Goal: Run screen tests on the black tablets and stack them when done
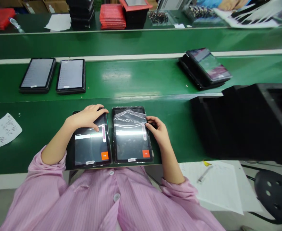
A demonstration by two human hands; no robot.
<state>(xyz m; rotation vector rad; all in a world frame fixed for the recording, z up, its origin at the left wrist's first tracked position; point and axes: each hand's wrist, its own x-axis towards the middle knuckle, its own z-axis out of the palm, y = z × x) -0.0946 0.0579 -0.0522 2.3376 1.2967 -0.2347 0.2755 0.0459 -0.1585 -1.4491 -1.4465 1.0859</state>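
Observation:
Two dark tablets lie side by side at the front edge of the green bench. Across the upper part of the left tablet (90, 150) rests my left hand (88, 117), its fingers apart over the screen and top right edge. The right tablet (131, 138) has wrinkled clear film near its top. Its upper right edge is pinched between the thumb and fingers of my right hand (156, 128). Each screen shows an orange box marked Fail and a volume slider.
Two lit tablets, left (38, 73) and right (70, 74), lie behind. Stacked devices (208, 65) and large black trays (232, 125) stand right. A handwritten note (7, 130) is at left. Red packs (112, 16) line the back shelf. Papers (220, 183) and a stool (275, 192) are lower right.

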